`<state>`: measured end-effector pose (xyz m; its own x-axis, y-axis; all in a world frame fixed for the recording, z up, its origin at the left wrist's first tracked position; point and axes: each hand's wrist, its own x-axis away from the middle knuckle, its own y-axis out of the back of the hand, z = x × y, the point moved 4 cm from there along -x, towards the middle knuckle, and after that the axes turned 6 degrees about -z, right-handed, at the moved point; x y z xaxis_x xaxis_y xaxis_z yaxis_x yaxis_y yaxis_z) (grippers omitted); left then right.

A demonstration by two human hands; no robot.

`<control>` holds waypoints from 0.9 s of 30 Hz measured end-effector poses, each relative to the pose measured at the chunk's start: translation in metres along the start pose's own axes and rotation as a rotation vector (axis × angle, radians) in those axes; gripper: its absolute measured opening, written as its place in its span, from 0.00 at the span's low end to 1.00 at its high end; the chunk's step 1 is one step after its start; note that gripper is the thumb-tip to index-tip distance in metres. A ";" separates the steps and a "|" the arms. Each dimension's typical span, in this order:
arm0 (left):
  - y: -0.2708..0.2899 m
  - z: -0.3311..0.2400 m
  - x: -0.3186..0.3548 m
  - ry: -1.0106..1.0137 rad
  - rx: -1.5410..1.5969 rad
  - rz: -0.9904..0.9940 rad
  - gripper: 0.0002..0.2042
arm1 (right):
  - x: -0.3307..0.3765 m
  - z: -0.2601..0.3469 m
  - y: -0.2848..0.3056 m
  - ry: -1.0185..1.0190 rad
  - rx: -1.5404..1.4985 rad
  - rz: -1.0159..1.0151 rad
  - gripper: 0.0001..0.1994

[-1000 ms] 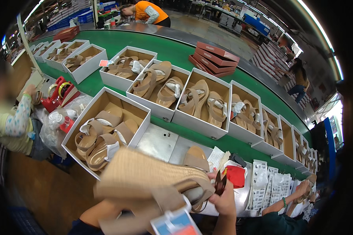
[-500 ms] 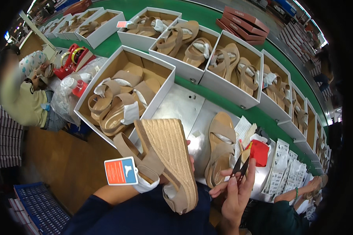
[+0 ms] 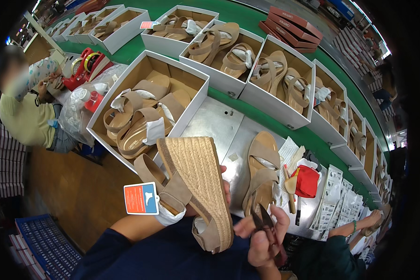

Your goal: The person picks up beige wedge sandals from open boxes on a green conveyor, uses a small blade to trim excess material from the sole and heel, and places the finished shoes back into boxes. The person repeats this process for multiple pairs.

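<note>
My left hand grips the tan wedge sandal at mid-sole, above my lap; my right hand is closed on small scissors. The rope-wrapped sole looks stiff and rough, the straps soft, so I'd hold it by the sole.

Beside the green belt I count one wedge sandal in my left hand, one pair of scissors in my right hand, one loose sandal, one orange tag.
</note>
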<state>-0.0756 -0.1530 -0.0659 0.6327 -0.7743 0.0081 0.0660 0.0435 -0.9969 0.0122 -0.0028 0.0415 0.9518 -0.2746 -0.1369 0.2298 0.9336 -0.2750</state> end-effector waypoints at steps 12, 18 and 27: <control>0.008 0.001 0.000 -0.030 0.011 0.188 0.36 | -0.008 0.021 -0.019 0.446 0.687 0.370 0.13; 0.013 0.001 0.001 -0.033 0.012 0.232 0.37 | -0.003 0.023 -0.023 0.473 0.746 0.395 0.17; 0.015 0.003 0.004 -0.049 -0.018 0.276 0.38 | -0.010 0.030 -0.030 0.429 0.755 0.592 0.13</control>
<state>-0.0697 -0.1533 -0.0808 0.6612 -0.7035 -0.2604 -0.1271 0.2371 -0.9631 0.0014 -0.0212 0.0797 0.8355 0.3520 -0.4219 -0.0413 0.8059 0.5906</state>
